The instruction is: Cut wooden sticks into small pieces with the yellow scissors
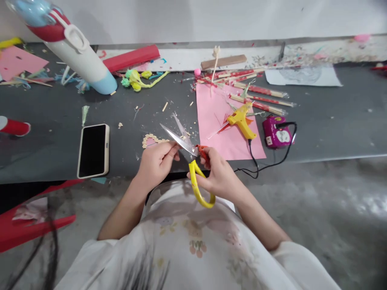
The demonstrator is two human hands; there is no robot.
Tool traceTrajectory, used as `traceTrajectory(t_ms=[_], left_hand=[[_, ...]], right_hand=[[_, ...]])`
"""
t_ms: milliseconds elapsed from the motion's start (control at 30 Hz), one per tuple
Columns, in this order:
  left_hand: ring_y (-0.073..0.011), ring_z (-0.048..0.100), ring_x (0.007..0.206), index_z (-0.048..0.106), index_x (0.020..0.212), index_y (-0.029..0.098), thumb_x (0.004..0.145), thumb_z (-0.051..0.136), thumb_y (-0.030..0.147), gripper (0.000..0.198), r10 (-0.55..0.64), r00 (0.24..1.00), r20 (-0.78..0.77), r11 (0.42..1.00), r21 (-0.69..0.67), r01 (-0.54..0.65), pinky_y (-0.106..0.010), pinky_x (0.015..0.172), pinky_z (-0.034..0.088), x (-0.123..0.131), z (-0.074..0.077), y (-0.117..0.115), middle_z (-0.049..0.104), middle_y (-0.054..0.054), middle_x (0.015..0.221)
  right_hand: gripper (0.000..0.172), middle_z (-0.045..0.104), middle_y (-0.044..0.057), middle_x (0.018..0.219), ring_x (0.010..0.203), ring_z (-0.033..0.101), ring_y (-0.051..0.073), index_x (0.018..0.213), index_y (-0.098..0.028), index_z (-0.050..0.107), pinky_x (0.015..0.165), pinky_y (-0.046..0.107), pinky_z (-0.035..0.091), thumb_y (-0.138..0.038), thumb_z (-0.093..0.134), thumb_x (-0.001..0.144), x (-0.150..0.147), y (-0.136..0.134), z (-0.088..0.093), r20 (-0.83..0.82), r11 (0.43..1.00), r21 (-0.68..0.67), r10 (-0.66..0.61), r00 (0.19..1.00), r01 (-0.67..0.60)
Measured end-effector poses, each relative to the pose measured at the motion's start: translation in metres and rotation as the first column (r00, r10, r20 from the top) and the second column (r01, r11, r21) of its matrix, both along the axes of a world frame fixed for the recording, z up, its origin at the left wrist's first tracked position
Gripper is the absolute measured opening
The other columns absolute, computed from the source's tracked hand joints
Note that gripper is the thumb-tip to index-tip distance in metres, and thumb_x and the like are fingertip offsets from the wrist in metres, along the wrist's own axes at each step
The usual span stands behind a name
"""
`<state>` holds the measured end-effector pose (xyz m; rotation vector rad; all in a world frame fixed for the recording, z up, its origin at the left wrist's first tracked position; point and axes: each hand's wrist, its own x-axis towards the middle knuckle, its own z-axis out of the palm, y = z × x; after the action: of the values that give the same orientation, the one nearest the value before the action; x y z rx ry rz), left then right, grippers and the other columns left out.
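My right hand (218,172) grips a pair of scissors (196,177) with a yellow handle loop; their blades are apart and point up and left. Something orange-red (203,153) shows at the fingers of this hand, by the scissors' pivot, and I cannot tell whether it is part of the scissors. My left hand (155,163) is closed in a pinch beside the blades, and what it holds, if anything, is too small to make out. Just beyond its knuckles lies a pink piece edged with small beige bits (152,141), partly hidden by the hand.
A phone (93,151) and a tall bottle (81,52) stand to the left on the dark table (317,121). At right, a yellow glue gun (242,121) rests on pink paper (211,117), its cord trailing to a purple box (276,133). Wrapped sticks (263,90) lie behind.
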<state>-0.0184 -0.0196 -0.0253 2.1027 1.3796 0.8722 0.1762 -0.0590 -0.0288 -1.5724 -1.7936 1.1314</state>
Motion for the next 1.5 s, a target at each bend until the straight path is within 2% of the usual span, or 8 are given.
traceTrajectory(t_ms=[200,367,633,800,1000,1267,1400,1500], left_hand=[[-0.0080,0.053,0.049,0.064,0.066,0.018,0.094,0.048,0.028,0.034,0.065,0.995,0.071,0.991,-0.122,-0.056,-0.020,0.053,0.040,0.008,-0.009,-0.015,0.066,0.002,0.059],[-0.0073,0.054,0.050,0.065,0.067,0.018,0.093,0.051,0.027,0.031,0.067,0.996,0.064,0.993,-0.104,-0.060,-0.019,0.054,0.040,0.010,-0.013,-0.019,0.067,0.003,0.060],[-0.0095,0.059,0.057,0.068,0.067,0.018,0.093,0.052,0.030,0.033,0.068,0.996,0.053,0.997,-0.028,-0.067,-0.021,0.057,0.043,0.014,-0.020,-0.016,0.070,0.001,0.065],[-0.0091,0.057,0.054,0.067,0.065,0.018,0.093,0.052,0.029,0.034,0.055,0.997,0.048,0.998,0.003,-0.056,-0.021,0.055,0.042,0.016,-0.022,-0.013,0.069,0.001,0.064],[-0.0084,0.056,0.053,0.065,0.064,0.018,0.093,0.051,0.025,0.033,0.046,0.999,0.023,0.999,0.024,-0.047,-0.020,0.055,0.041,0.016,-0.021,-0.009,0.068,0.002,0.062],[-0.0094,0.061,0.060,0.065,0.072,0.019,0.096,0.046,0.028,0.033,0.038,0.997,-0.063,0.998,0.055,-0.034,-0.019,0.060,0.043,0.016,-0.024,-0.009,0.070,0.001,0.067],[-0.0091,0.060,0.058,0.064,0.070,0.018,0.097,0.044,0.028,0.034,0.032,0.997,-0.068,0.997,0.073,-0.027,-0.019,0.059,0.042,0.016,-0.028,-0.007,0.069,0.000,0.065],[-0.0084,0.057,0.054,0.064,0.067,0.017,0.095,0.046,0.028,0.035,0.033,0.999,-0.037,0.999,0.043,-0.031,-0.019,0.056,0.041,0.016,-0.026,-0.004,0.067,0.001,0.061]], right_hand=[[0.060,0.061,0.014,0.110,0.090,0.062,0.025,0.120,-0.016,0.044,0.075,0.039,0.051,-0.046,0.068,0.074,0.010,-0.005,0.000,0.048,0.998,-0.023,0.060,0.997,-0.058],[0.062,0.062,0.014,0.109,0.093,0.062,0.026,0.120,-0.014,0.045,0.082,0.042,0.050,-0.047,0.068,0.073,0.017,-0.004,0.000,0.106,0.996,-0.017,0.092,0.990,-0.091],[0.056,0.063,0.012,0.100,0.085,0.061,0.024,0.113,-0.015,0.046,0.073,0.036,0.049,-0.050,0.067,0.074,0.024,0.002,0.003,0.130,0.993,-0.034,0.119,0.984,-0.116],[0.046,0.064,0.009,0.094,0.079,0.059,0.021,0.108,-0.017,0.047,0.067,0.032,0.046,-0.048,0.063,0.079,0.029,0.005,0.004,0.132,0.991,-0.021,0.131,0.983,-0.129],[0.031,0.061,0.005,0.083,0.071,0.056,0.018,0.094,-0.019,0.047,0.062,0.029,0.041,-0.045,0.058,0.081,0.029,0.007,0.006,0.215,0.992,-0.015,0.127,0.968,-0.127],[0.030,0.058,0.001,0.074,0.061,0.052,0.015,0.083,-0.021,0.043,0.056,0.027,0.036,-0.046,0.059,0.078,0.028,0.010,0.006,0.255,0.992,-0.064,0.119,0.960,-0.106],[0.029,0.061,0.003,0.081,0.069,0.057,0.018,0.092,-0.020,0.047,0.061,0.029,0.042,-0.044,0.059,0.080,0.030,0.011,0.004,0.232,0.992,-0.062,0.119,0.965,-0.107],[0.038,0.064,0.008,0.094,0.084,0.062,0.022,0.104,-0.017,0.049,0.072,0.033,0.047,-0.045,0.061,0.081,0.030,0.011,0.002,0.208,0.994,-0.025,0.108,0.972,-0.105]])
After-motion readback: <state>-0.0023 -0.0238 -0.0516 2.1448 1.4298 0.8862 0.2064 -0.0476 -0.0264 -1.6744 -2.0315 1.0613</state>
